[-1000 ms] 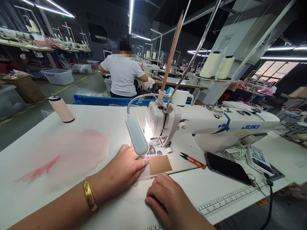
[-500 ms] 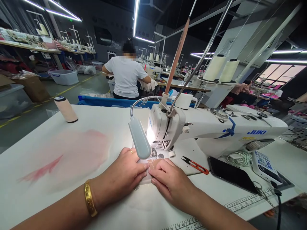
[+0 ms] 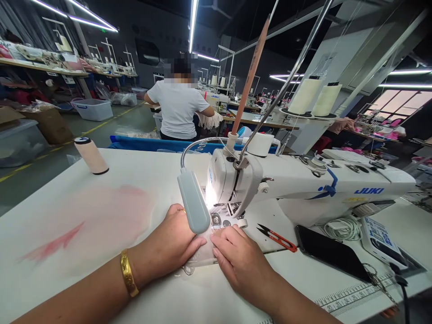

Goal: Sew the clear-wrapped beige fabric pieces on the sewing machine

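A piece of sheer pale fabric (image 3: 204, 255) lies at the needle end of a white JUKI sewing machine (image 3: 270, 175). My left hand (image 3: 173, 240) presses on the fabric's left side with its thumb along it; the grey lamp head (image 3: 194, 202) hides its other fingertips. My right hand (image 3: 241, 254) has its fingers closed together on the right side of the fabric, close to the presser foot, covering part of it. A small clear, rounded piece (image 3: 188, 270) shows below the left hand. Lamplight glares at the needle, so the stitching is not visible.
Right of my hands lie orange thread snips (image 3: 278, 237), a black phone (image 3: 332, 253), coiled cable (image 3: 342, 228) and a printed ruler strip (image 3: 357, 292). A peach thread cone (image 3: 92, 155) stands at the back left. A person in a white shirt (image 3: 180, 108) sits ahead.
My left hand has shifted slightly back and left, its thumb now apart from the right fingers. The tan strip between the hands is largely out of sight. The view has shifted slightly.
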The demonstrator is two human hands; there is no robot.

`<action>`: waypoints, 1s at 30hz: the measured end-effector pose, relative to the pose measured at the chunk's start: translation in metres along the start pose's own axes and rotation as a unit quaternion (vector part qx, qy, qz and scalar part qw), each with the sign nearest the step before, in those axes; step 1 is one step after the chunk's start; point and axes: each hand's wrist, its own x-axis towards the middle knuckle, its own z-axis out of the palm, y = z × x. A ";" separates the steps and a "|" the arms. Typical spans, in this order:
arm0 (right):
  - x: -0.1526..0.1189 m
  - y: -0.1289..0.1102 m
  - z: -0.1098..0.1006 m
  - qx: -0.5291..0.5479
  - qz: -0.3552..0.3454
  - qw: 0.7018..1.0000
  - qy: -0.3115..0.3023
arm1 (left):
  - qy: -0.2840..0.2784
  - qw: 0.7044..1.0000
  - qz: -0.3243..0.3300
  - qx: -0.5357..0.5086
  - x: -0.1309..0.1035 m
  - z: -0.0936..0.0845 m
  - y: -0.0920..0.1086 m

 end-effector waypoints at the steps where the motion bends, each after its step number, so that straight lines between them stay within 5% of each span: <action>1: 0.000 0.000 0.000 -0.003 -0.002 1.000 0.001 | 0.001 1.000 0.002 0.002 0.000 -0.001 0.001; 14: -0.001 -0.002 0.003 -0.017 -0.024 0.999 0.021 | -0.031 0.999 -0.018 0.015 0.003 -0.006 0.005; 30: 0.000 -0.001 0.002 -0.017 0.006 1.000 -0.006 | 0.024 0.998 0.009 0.051 -0.002 -0.004 0.006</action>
